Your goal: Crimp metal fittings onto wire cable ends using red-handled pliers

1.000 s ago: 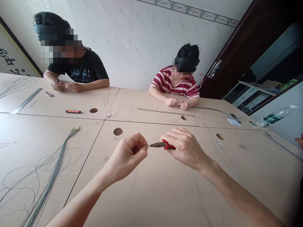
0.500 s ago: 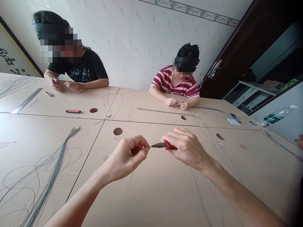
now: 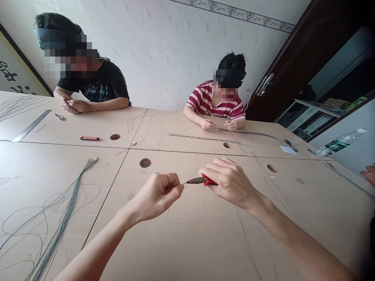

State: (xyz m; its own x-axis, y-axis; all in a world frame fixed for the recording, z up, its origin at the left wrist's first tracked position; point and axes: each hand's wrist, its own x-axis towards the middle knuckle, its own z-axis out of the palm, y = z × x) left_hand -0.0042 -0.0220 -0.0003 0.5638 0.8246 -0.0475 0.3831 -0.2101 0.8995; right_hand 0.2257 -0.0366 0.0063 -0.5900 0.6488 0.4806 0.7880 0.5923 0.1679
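- Gripping the red-handled pliers (image 3: pixel 202 180) from above, the right hand (image 3: pixel 227 181) has its fingers wrapped closed round the grips, likely to steer the narrow nose finely.
- Facing the pliers' tip, the left hand (image 3: pixel 159 195) pinches thumb against forefinger, no opening seen, other fingers curled in; it seems to have hold of a thin strand (image 3: pixel 166 217).
- The strand's end appears to bridge the small gap to the pliers' nose, while a length trails to their lower left. So short a pinch probably stops it bending; whether the nose bites it is too small to tell.
- Well left of the pliers lies a bundle of cords (image 3: pixel 74 195), presumably out of the tool's way.
- Left forearm (image 3: pixel 108 234) and right forearm (image 3: pixel 281 226) converge on the pliers, hands nearly level.
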